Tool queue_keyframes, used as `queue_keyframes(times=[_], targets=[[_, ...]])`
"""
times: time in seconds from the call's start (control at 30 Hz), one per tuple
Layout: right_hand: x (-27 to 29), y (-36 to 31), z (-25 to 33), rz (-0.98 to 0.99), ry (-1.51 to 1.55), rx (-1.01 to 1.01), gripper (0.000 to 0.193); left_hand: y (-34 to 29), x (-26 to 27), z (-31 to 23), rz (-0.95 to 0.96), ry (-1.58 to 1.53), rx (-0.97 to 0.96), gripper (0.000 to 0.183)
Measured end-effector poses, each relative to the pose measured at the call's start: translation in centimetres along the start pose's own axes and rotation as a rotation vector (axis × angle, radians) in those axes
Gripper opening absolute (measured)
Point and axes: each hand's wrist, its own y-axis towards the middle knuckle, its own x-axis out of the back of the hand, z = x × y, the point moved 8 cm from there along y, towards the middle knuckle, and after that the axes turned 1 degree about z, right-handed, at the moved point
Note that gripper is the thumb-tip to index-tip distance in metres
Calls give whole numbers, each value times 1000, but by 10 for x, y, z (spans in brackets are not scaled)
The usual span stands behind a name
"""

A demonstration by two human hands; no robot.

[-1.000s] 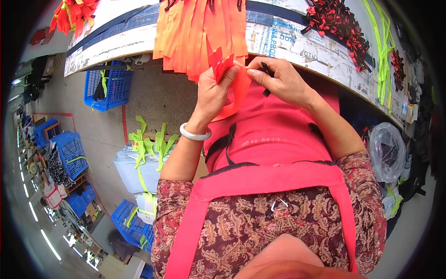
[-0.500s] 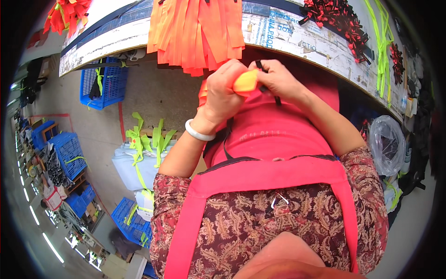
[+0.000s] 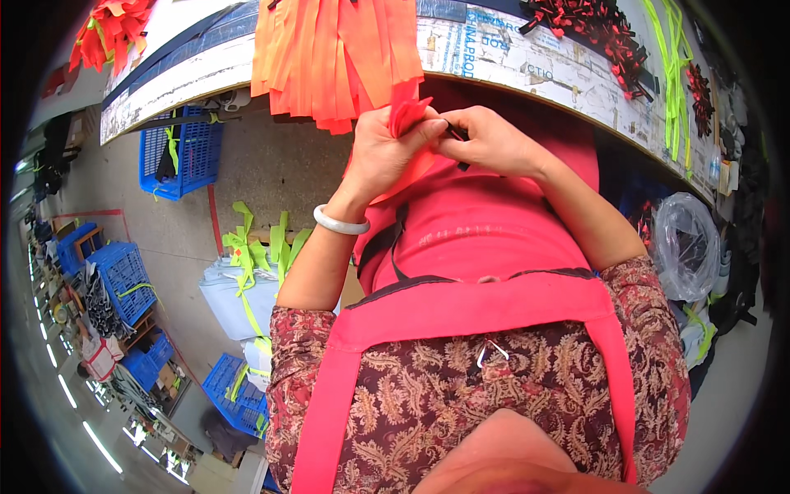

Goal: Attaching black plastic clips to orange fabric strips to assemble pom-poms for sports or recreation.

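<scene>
My left hand (image 3: 380,156) is closed round a bundle of orange-red fabric strips (image 3: 405,114). The strips' ends poke up past my thumb, and some cloth hangs below the fist. Beside it, almost touching, my right hand (image 3: 490,146) pinches a thin black strap (image 3: 454,129) against the bundle. A short black end shows under the right fingers; the rest is hidden by the hands. Just beyond my hands, a thick row of orange strips (image 3: 329,70) drapes over the table's edge.
The table (image 3: 193,78), its edge taped and worn, curves across the top. On it lie red-and-black tied pieces (image 3: 605,37), yellow-green strips (image 3: 673,74) and a red bundle (image 3: 107,37). Left on the floor are a blue crate (image 3: 185,152) and a pale wrapped stack (image 3: 226,300). A clear plastic bag (image 3: 687,247) hangs right.
My left hand has turned, so the bundle's ends now point up instead of toward my right hand. My right hand has moved slightly down and left, closer to the left.
</scene>
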Motion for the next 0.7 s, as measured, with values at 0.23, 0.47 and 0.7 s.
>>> queue_keyframes(times=[0.23,0.47,0.7], targets=[[16,-18,-27,-68,734,-228,25,-6,15,-6,-176,-138,-44,7],[4,-12,-46,-84,1184,-156,33,-14,4,-16,-128,57,-158,9],[12,-13,-32,-104,1167,-103,38,-22,-22,19,87,-270,120,8]])
